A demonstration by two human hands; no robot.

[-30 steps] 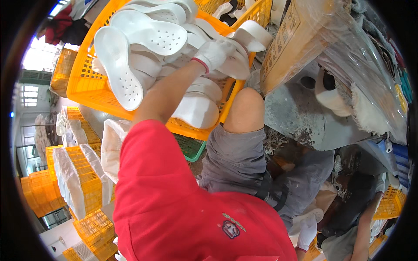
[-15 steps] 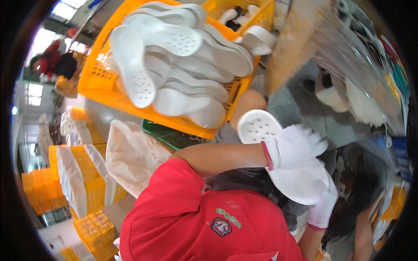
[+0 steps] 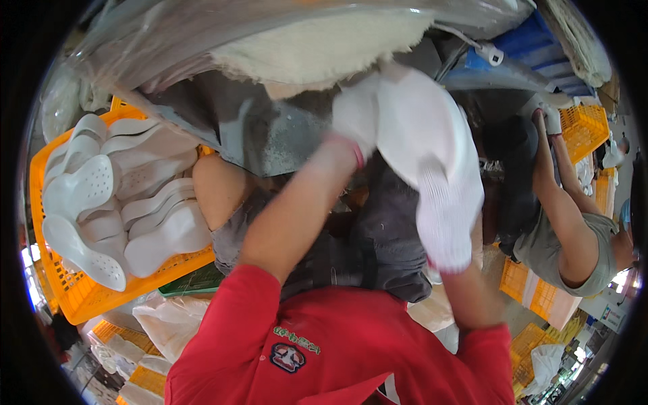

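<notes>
Top: clear plastic sheet [image 3: 283, 27] over a grey machine [image 3: 270, 135].
Left: orange crate [image 3: 81, 300].
Right: more orange crates [image 3: 584, 121], a co-worker [image 3: 567, 229].
Lower right: bright daylight.

At the left of the frame my orange plastic crate [image 3: 81, 304] sits heaped with white perforated foam soles [image 3: 101, 202]. At the right edge, another person in a grey shirt [image 3: 560, 246] reaches up toward a second orange crate [image 3: 584, 125].
</notes>
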